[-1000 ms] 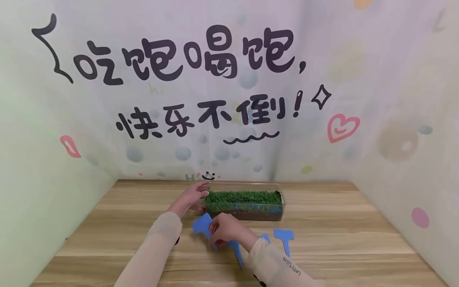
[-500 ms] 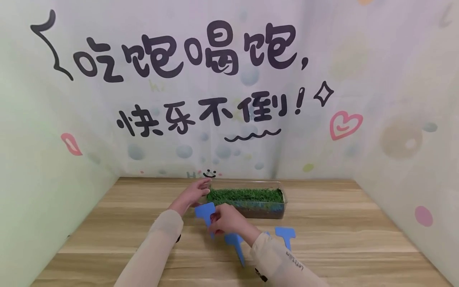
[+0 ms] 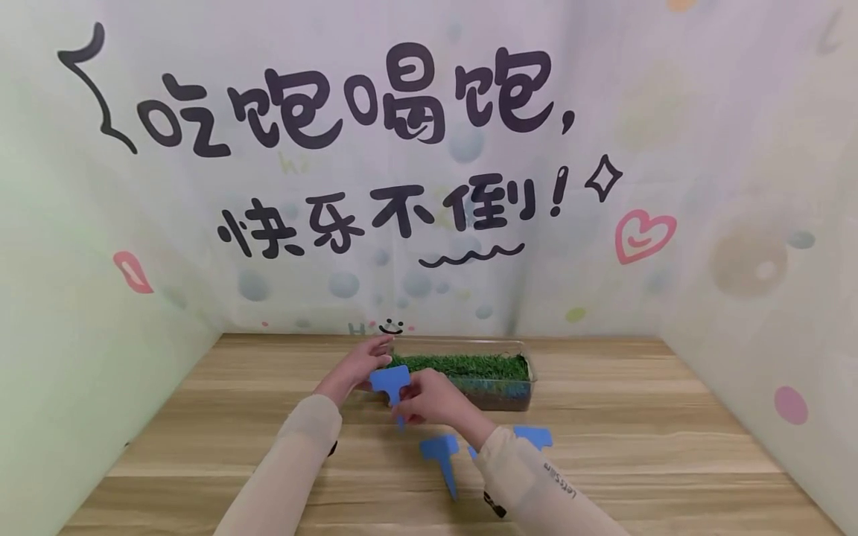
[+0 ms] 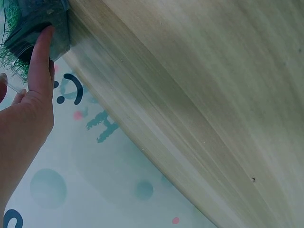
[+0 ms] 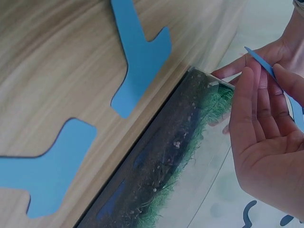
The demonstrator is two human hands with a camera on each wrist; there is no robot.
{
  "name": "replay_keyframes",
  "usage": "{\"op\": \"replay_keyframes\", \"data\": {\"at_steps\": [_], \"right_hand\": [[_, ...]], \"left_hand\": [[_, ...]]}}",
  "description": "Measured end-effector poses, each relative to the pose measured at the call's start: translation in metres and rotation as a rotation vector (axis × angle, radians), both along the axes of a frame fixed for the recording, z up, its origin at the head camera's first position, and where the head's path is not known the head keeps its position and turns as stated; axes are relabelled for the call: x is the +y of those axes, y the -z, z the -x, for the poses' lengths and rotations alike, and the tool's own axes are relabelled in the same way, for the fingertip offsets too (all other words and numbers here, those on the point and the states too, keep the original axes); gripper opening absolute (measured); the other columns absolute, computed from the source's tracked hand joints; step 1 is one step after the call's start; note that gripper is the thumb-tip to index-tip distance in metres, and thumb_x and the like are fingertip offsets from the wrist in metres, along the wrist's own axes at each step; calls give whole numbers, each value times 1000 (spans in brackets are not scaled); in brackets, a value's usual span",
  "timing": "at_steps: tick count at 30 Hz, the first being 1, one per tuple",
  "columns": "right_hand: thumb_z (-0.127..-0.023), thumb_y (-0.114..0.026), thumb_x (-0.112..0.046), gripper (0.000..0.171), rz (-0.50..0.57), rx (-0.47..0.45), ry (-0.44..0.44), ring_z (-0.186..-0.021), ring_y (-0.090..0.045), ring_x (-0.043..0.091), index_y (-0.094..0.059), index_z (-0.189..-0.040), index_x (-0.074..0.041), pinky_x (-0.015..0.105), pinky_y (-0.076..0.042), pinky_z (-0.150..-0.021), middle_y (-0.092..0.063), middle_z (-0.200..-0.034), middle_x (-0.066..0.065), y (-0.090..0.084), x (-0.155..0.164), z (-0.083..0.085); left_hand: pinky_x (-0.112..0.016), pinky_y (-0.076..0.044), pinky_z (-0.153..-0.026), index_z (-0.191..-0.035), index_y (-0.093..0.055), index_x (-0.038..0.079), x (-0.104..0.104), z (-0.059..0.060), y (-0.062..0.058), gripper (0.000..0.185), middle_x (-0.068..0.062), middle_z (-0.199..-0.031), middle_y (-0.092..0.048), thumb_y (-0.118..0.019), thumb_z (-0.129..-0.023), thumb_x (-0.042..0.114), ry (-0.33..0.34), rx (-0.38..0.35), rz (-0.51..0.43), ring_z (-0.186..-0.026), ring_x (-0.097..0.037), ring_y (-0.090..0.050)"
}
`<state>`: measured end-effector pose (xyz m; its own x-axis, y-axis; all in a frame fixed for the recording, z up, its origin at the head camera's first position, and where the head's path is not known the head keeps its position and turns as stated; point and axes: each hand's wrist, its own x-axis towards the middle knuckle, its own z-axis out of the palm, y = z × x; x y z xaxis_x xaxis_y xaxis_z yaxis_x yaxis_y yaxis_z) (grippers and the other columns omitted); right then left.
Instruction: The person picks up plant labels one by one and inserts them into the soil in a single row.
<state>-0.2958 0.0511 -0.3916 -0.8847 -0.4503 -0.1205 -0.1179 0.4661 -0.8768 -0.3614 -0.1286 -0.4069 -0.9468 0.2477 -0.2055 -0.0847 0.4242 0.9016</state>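
On the wooden table [image 3: 623,402] stands the clear container [image 3: 503,400] with green grass [image 3: 482,365], and the left hand [image 3: 357,368] touches its left end with extended fingers. The right hand [image 3: 437,400] pinches the blue tag [image 3: 390,378] by its stem, near this end; I think a firm pinch, upright tag and well-steadied container serve best.

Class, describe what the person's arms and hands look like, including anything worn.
The left sleeve and right sleeve are long and pale cream. Dark lettering marks the right one. The left hand and right hand are ungloved.
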Motion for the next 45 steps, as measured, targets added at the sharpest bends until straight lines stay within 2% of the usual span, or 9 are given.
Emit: {"op": "replay_keyframes", "data": {"at_steps": [2, 4, 11, 16, 18, 25, 28, 35, 45], "right_hand": [[-90, -71, -7, 7, 10, 1, -3, -77, -72, 27, -69, -90, 0, 43, -62, -75, -75, -87, 9, -1, 1, 1], [-90, -71, -6, 7, 16, 4, -2, -80, -72, 30, -68, -90, 0, 43, -62, -75, -76, -89, 10, -2, 2, 1], [-91, -70, -7, 7, 18, 27, 20, -77, -72, 24, -67, -91, 0, 42, -62, -76, -76, -93, 10, -4, 4, 3], [-92, -69, -7, 10, 32, 23, 29, -85, -73, 34, -68, -96, 2, 41, -62, -76, -76, -99, 13, -8, 4, 5], [-93, -69, -7, 10, 37, 22, 32, -84, -73, 33, -67, -95, 3, 40, -62, -76, -76, -100, 14, -9, 4, 4], [-93, -67, -6, 9, 37, 41, 33, -70, -68, 12, -68, -96, 2, 41, -62, -76, -76, -95, 13, -10, 6, 6], [-93, -67, -7, 10, 32, 45, 43, -68, -67, 10, -69, -98, 1, 40, -62, -75, -76, -93, 12, -9, 7, 8], [-93, -69, -8, 13, 17, 76, 57, -69, -68, 12, -71, -101, 2, 33, -62, -69, -76, -93, 13, -12, 8, 12], [-93, -69, -9, 13, 34, 91, 64, -76, -72, 23, -69, -100, 2, 42, -62, -75, -74, -91, 14, -16, 10, 19]], "left_hand": [[-32, -53, -63, -159, -26, 11, -1, 0, 1, 55, -20, -163, -27, -44, -107, 11, 1, 0, 1, -142, -44, -40], [-32, -53, -62, -159, -26, 11, -1, 0, 1, 55, -20, -163, -27, -43, -107, 11, 2, 1, 3, -141, -44, -42], [-43, -61, -77, -158, -27, 10, 0, 0, 1, 55, -20, -163, -27, -44, -106, 10, -9, 9, -17, -146, -44, -34], [-48, -60, -83, -158, -27, 11, 0, 0, 2, 57, -20, -163, -27, -44, -104, 5, -5, 11, -33, -147, -40, -34], [-49, -60, -84, -158, -28, 11, 0, 1, 2, 59, -20, -163, -27, -44, -103, 1, -8, 8, -37, -147, -40, -34], [-49, -60, -84, -158, -30, 12, 1, 1, 1, 65, -21, -162, -29, -42, -98, -9, -29, -5, -39, -146, -45, -32], [-48, -61, -82, -157, -30, 11, 2, 0, 2, 63, -22, -162, -29, -41, -99, -9, -33, 3, -33, -145, -47, -33], [-48, -61, -82, -157, -30, 11, 4, 0, 1, 57, -21, -160, -32, -42, -103, -1, -41, 18, -32, -143, -46, -38], [-51, -60, -85, -158, -30, 13, 4, -2, 1, 57, -26, -161, -28, -40, -104, -1, -49, -7, -41, -144, -47, -36]]}}
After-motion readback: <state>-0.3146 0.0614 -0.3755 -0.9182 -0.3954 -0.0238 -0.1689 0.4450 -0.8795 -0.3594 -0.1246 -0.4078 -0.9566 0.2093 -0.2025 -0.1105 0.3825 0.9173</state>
